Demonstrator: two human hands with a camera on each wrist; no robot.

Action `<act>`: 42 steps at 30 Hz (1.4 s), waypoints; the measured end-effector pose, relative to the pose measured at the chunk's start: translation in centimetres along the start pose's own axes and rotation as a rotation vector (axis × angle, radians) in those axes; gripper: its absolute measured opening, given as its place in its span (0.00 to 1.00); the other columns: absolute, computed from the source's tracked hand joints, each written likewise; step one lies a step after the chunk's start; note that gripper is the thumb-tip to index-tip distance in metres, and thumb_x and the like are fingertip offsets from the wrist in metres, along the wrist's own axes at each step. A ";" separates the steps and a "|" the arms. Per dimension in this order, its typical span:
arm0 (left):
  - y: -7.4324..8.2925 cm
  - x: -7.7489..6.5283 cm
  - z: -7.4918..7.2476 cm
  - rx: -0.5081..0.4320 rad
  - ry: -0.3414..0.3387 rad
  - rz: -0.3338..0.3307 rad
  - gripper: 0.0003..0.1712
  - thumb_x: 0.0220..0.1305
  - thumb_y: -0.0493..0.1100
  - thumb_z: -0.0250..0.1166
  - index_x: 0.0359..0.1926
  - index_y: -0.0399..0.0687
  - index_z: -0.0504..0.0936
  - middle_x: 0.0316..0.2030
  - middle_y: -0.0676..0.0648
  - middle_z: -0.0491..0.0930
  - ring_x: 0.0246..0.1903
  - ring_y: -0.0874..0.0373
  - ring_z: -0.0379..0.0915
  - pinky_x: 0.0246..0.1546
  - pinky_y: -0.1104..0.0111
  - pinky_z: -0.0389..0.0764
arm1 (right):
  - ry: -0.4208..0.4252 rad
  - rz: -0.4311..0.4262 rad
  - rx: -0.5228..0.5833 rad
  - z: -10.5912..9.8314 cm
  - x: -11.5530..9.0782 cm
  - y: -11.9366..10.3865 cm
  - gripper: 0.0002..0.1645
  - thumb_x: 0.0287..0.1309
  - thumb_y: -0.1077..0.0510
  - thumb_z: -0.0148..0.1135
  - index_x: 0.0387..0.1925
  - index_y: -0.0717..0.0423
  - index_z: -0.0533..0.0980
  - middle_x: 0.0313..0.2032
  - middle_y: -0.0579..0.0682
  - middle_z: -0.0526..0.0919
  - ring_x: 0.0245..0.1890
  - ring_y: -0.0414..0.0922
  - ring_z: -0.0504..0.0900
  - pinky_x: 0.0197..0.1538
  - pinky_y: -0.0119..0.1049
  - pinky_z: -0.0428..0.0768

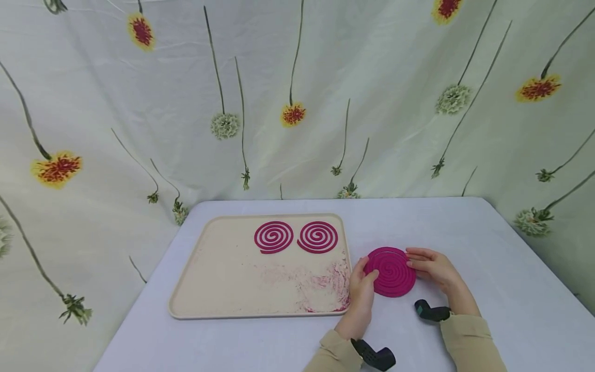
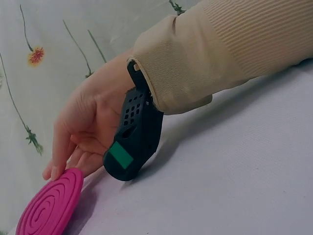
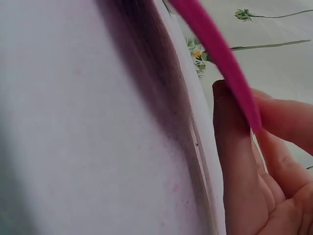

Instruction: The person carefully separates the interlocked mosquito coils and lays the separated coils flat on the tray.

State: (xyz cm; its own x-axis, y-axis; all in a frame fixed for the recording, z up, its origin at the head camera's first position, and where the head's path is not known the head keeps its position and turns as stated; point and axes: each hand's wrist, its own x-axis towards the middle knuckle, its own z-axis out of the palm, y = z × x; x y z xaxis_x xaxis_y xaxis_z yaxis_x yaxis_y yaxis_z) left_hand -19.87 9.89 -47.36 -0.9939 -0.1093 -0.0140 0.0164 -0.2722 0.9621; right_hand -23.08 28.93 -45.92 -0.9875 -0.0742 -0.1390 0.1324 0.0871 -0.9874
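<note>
A magenta spiral disc, which looks like a mosquito coil [image 1: 391, 274], is held a little above the table, to the right of the tray. My left hand [image 1: 361, 292] pinches its left edge, with the thumb over the top face. On the opposite side my right hand [image 1: 436, 269] pinches the rim between thumb and fingers [image 3: 288, 120]. In the left wrist view the coil [image 2: 51, 205] is tilted, its grooves tightly wound. Two looser magenta coils [image 1: 273, 237] lie side by side on the tray's back right part.
The beige tray [image 1: 214, 274] covers the table's left and middle, with magenta crumbs and smears [image 1: 321, 287] toward its front right corner. A white cloth covers the table [image 1: 469, 232]. Behind hangs a flowered curtain [image 1: 395, 103]. Each wrist carries a black device [image 1: 377, 356].
</note>
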 end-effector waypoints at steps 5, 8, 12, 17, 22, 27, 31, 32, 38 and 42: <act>0.0 0.1 -0.1 -0.038 -0.011 -0.009 0.26 0.58 0.30 0.57 0.58 0.26 0.68 0.61 0.32 0.66 0.64 0.39 0.55 0.66 0.54 0.56 | 0.006 0.018 0.057 -0.2 0.0 -0.1 0.36 0.58 0.63 0.61 0.63 0.75 0.58 0.42 0.42 0.82 0.38 0.30 0.80 0.43 0.28 0.80; 0.2 0.1 -0.2 -0.078 -0.023 -0.009 0.27 0.58 0.31 0.58 0.59 0.26 0.67 0.60 0.31 0.67 0.63 0.38 0.57 0.65 0.54 0.59 | 0.016 0.009 0.107 -0.3 0.0 -0.5 0.35 0.58 0.64 0.61 0.63 0.75 0.60 0.40 0.41 0.83 0.37 0.32 0.81 0.42 0.28 0.80; 0.5 0.4 -0.9 -0.134 -0.047 -0.021 0.27 0.59 0.33 0.60 0.59 0.28 0.67 0.59 0.32 0.69 0.62 0.40 0.61 0.62 0.57 0.65 | 0.014 -0.026 0.175 -0.5 -0.3 -1.1 0.34 0.58 0.65 0.61 0.62 0.75 0.61 0.36 0.37 0.83 0.38 0.32 0.81 0.42 0.27 0.80; 1.2 1.6 -2.0 -0.199 -0.063 0.026 0.22 0.56 0.29 0.62 0.53 0.28 0.74 0.51 0.35 0.76 0.54 0.47 0.72 0.53 0.67 0.74 | 0.015 -0.065 0.143 -0.3 -0.6 -2.1 0.32 0.59 0.64 0.61 0.62 0.71 0.64 0.37 0.35 0.83 0.39 0.32 0.81 0.43 0.26 0.80; 2.6 2.7 -2.9 -0.193 -0.068 0.055 0.19 0.50 0.25 0.65 0.46 0.26 0.78 0.41 0.38 0.82 0.39 0.56 0.78 0.41 0.72 0.80 | -0.006 -0.112 0.136 0.6 -0.9 -3.6 0.31 0.59 0.64 0.61 0.62 0.72 0.64 0.38 0.36 0.83 0.41 0.32 0.81 0.44 0.27 0.79; 4.5 3.3 -4.2 -0.148 -0.079 0.043 0.17 0.50 0.27 0.67 0.44 0.26 0.79 0.35 0.41 0.83 0.33 0.61 0.78 0.37 0.71 0.82 | -0.003 -0.159 0.148 2.2 -1.3 -5.1 0.28 0.59 0.64 0.61 0.59 0.71 0.67 0.36 0.37 0.84 0.39 0.34 0.82 0.44 0.28 0.80; 6.2 3.5 -5.8 -0.120 -0.101 0.074 0.16 0.52 0.27 0.67 0.44 0.26 0.79 0.35 0.42 0.82 0.33 0.61 0.79 0.37 0.71 0.82 | -0.029 -0.179 0.203 3.8 -1.5 -6.1 0.17 0.58 0.66 0.61 0.51 0.58 0.77 0.36 0.41 0.85 0.38 0.37 0.83 0.43 0.30 0.81; 6.7 3.6 -6.3 -0.106 -0.108 0.088 0.16 0.52 0.28 0.67 0.44 0.26 0.79 0.35 0.42 0.82 0.33 0.61 0.79 0.37 0.71 0.82 | -0.043 -0.181 0.213 4.1 -1.5 -6.3 0.16 0.58 0.66 0.61 0.49 0.56 0.78 0.36 0.41 0.85 0.38 0.37 0.83 0.43 0.31 0.81; 9.0 4.2 -9.1 -0.033 -0.149 0.146 0.15 0.53 0.31 0.69 0.42 0.29 0.78 0.33 0.45 0.82 0.36 0.59 0.79 0.39 0.69 0.82 | -0.147 -0.214 0.171 6.2 -1.3 -7.5 0.14 0.60 0.66 0.58 0.48 0.63 0.77 0.36 0.43 0.84 0.37 0.39 0.83 0.43 0.33 0.81; 10.0 4.7 -11.0 -0.027 -0.149 0.163 0.11 0.54 0.30 0.67 0.40 0.33 0.80 0.32 0.47 0.83 0.35 0.58 0.79 0.39 0.69 0.82 | -0.215 -0.239 0.111 7.8 -1.0 -8.5 0.13 0.61 0.63 0.58 0.46 0.65 0.77 0.37 0.45 0.83 0.37 0.41 0.82 0.43 0.35 0.82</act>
State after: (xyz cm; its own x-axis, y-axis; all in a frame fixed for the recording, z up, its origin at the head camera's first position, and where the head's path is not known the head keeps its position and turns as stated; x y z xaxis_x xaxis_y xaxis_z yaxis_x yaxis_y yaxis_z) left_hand -23.20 -3.83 -40.82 -0.9830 -0.0119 0.1834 0.1790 -0.2880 0.9408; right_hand -22.51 20.51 -38.01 -0.9528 -0.2880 0.0959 -0.0803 -0.0655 -0.9946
